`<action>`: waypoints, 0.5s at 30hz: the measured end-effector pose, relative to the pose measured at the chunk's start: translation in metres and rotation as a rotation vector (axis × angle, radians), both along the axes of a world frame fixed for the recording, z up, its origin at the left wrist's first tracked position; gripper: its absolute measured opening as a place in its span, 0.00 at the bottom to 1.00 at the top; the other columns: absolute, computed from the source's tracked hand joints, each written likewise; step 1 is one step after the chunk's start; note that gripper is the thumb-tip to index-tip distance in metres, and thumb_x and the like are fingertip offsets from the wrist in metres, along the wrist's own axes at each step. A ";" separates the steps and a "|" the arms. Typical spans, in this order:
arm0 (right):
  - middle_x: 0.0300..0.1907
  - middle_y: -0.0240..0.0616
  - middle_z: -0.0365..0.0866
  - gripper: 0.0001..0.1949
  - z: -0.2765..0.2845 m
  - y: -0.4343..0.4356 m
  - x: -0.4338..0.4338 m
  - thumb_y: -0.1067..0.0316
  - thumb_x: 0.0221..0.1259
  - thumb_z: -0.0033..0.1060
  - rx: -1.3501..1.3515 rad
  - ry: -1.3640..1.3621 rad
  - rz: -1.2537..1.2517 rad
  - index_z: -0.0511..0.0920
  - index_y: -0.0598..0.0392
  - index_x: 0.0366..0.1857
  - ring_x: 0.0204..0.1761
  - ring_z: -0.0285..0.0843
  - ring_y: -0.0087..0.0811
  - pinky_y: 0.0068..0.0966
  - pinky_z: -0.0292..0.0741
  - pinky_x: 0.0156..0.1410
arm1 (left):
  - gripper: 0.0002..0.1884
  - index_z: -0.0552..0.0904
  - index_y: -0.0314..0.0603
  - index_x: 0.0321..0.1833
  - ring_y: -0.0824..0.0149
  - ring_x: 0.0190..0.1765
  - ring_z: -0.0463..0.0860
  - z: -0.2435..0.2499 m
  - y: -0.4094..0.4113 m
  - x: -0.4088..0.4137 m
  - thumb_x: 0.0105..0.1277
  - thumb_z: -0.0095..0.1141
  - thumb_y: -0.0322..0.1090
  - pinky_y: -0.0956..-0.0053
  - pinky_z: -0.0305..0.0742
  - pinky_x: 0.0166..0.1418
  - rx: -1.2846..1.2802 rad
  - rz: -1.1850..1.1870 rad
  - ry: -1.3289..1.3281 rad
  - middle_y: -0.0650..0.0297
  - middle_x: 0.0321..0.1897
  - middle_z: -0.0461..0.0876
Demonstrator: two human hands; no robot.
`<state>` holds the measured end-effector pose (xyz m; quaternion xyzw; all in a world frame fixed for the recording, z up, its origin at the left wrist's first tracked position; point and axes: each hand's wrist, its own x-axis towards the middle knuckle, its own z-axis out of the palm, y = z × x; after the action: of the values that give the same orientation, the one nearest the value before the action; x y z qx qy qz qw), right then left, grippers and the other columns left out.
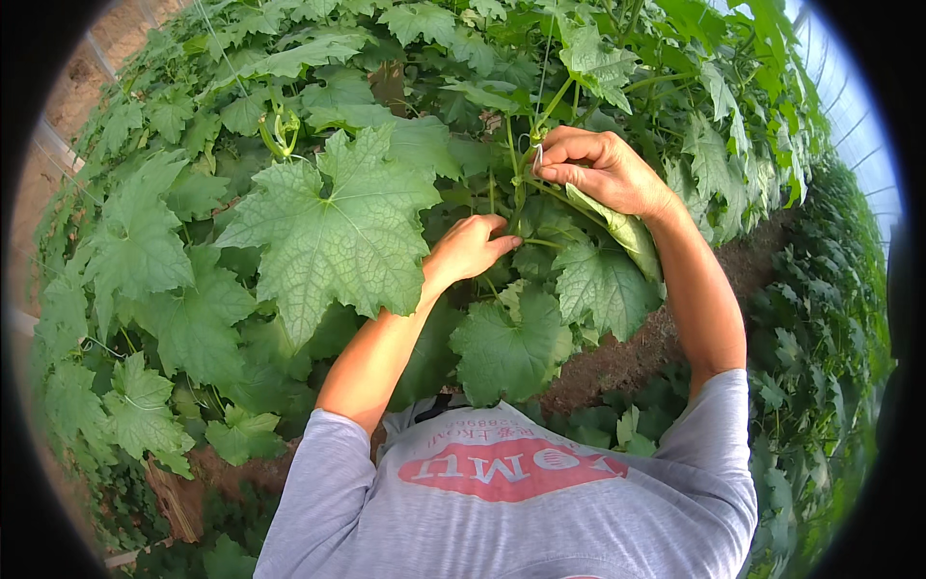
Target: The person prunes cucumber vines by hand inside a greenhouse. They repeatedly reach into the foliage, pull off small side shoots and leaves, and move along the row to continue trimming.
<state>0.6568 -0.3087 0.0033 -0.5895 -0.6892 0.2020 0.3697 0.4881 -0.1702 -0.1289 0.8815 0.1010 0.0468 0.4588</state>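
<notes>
Upper right of centre, my right hand (604, 170) pinches a thin white string (537, 159) between thumb and fingers, against the green stem of a climbing vine (519, 192). The string runs upward from there. Lower and to the left, my left hand (474, 246) is at the same vine, its thumb and fingertips by the stem; leaves and shadow hide whether it grips anything. A large lobed leaf (340, 217) overlaps my left forearm. Below my right hand hangs a folded leaf (622, 231), beside another broad leaf (608, 286).
Dense vines with lobed leaves (155, 318) spread across the left and top. Another string (221, 51) slants down at upper left, near a cluster of buds (281, 134). Brown soil (615, 362) shows below the leaves. A further plant row (817, 347) and ribbed greenhouse film (854, 123) lie right.
</notes>
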 end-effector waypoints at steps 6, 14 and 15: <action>0.47 0.38 0.85 0.18 -0.012 0.002 0.017 0.57 0.75 0.51 -0.096 0.434 -0.424 0.79 0.61 0.54 0.47 0.82 0.26 0.25 0.78 0.54 | 0.19 0.75 0.28 0.61 0.69 0.27 0.80 -0.035 0.030 0.002 0.71 0.56 0.31 0.73 0.77 0.34 -0.212 -0.118 -0.071 0.58 0.38 0.80; 0.45 0.45 0.85 0.19 -0.100 0.005 0.012 0.59 0.71 0.54 -0.334 0.478 -0.818 0.79 0.66 0.52 0.45 0.83 0.32 0.29 0.79 0.52 | 0.15 0.78 0.31 0.57 0.68 0.32 0.81 -0.061 0.134 -0.018 0.72 0.54 0.32 0.73 0.77 0.37 -0.334 0.121 -0.059 0.57 0.40 0.80; 0.46 0.47 0.85 0.19 -0.123 0.011 0.016 0.58 0.69 0.55 -0.436 0.265 -0.814 0.79 0.66 0.52 0.46 0.84 0.36 0.33 0.78 0.54 | 0.15 0.78 0.32 0.57 0.68 0.33 0.81 -0.059 0.149 -0.022 0.72 0.54 0.32 0.73 0.77 0.37 -0.320 0.204 -0.084 0.57 0.41 0.81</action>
<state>0.6732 -0.2975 -0.1193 -0.8445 -0.2909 0.2541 0.3709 0.4666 -0.0210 -0.1880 0.7799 0.1766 0.1132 0.5897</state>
